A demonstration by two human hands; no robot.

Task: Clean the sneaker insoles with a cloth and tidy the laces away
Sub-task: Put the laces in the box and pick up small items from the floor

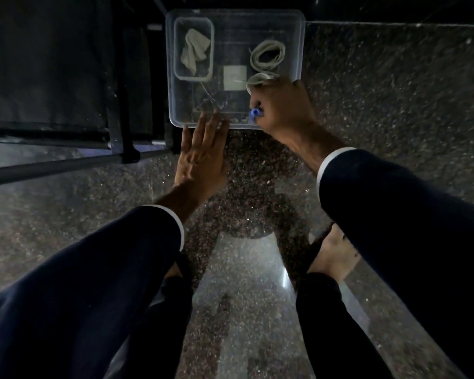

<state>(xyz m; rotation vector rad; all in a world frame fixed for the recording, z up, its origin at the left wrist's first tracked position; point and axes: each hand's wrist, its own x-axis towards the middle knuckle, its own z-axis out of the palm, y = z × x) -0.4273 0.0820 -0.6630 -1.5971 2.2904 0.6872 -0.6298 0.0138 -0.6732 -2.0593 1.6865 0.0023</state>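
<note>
A clear plastic box [175, 116] stands on the speckled floor ahead of me. Inside it, a smaller clear tray [210, 31] holds a crumpled pale cloth [195, 49]. One coiled white lace [267, 54] lies at the box's right side. My right hand [282, 105] reaches into the box's near right corner, its fingers curled round a second bundled lace [259, 79], with a small blue object [255, 112] at its thumb side. My left hand [200, 157] lies flat, fingers straight, fingertips touching the box's near edge. No sneaker or insole is in view.
A dark rack with metal legs [66, 162] stands to the left of the box. A white square label [234, 77] lies inside the box. My bare foot [331, 253] rests on the polished stone floor [244, 283] at lower right.
</note>
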